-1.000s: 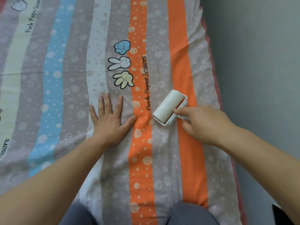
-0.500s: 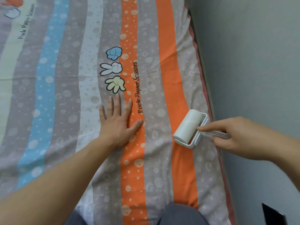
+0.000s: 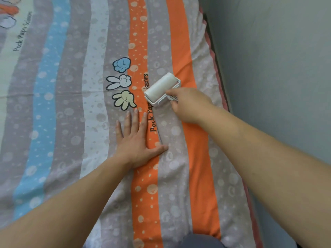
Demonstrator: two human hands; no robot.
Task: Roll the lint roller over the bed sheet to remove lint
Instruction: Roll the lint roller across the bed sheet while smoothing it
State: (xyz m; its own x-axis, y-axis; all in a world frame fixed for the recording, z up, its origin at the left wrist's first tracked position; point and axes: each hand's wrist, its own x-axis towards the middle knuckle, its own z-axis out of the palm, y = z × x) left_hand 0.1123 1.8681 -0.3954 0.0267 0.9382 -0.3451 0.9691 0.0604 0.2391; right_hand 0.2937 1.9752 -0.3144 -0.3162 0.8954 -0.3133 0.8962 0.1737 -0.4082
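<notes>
Bedding item: striped bed sheet (image 3: 62, 104), bands of grey, pale blue, white and orange, dotted with pale bubbles, spread over a bed that fills most of the view. Lint roller (image 3: 162, 87), white drum in a white frame, lies on the sheet on the grey band between the dotted orange stripe (image 3: 141, 42) and the plain orange stripe (image 3: 180, 42); the drum sits slantwise, its near end to the left, and covers part of the black lettering (image 3: 152, 120) that runs along the edge of the dotted stripe. Right hand (image 3: 188, 104) holds the roller by its handle, fingers curled round it, forefinger stretched toward the frame; the handle itself is mostly hidden under that hand. Left hand (image 3: 136, 142) rests palm down on the sheet nearer the person, fingers straight and spread, thumb reaching across the dotted orange stripe to a soft crease in the cloth. Printed figures just left of the roller, in a column: blue fist (image 3: 122, 64), white two-finger sign (image 3: 119, 82), cream open palm (image 3: 124, 99), the last close beyond the left fingertips. Second line of lettering (image 3: 23, 31) at the far left. Reddish mattress edge (image 3: 217, 68) along the right side of the sheet, close against a plain grey-green wall (image 3: 277, 68). Grey-clad knee (image 3: 200, 241) at the bottom edge.
</notes>
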